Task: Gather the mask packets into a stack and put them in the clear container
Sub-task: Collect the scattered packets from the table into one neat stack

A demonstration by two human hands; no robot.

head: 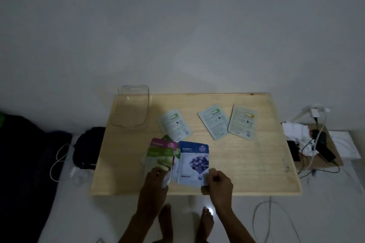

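Note:
My left hand grips a fanned bunch of mask packets by its lower edge, a green one in front and a pink one behind. My right hand pinches the lower right corner of a blue blueberry packet next to that bunch, near the table's front edge. Three more packets lie face down farther back: a pale green one, another pale green one and a yellowish one. The clear container stands at the table's back left corner with nothing in it.
The wooden table stands against a white wall. A dark bag and a white cable lie on the floor at left. At right, a low surface holds chargers, cables and white paper. My bare feet show below the table's front edge.

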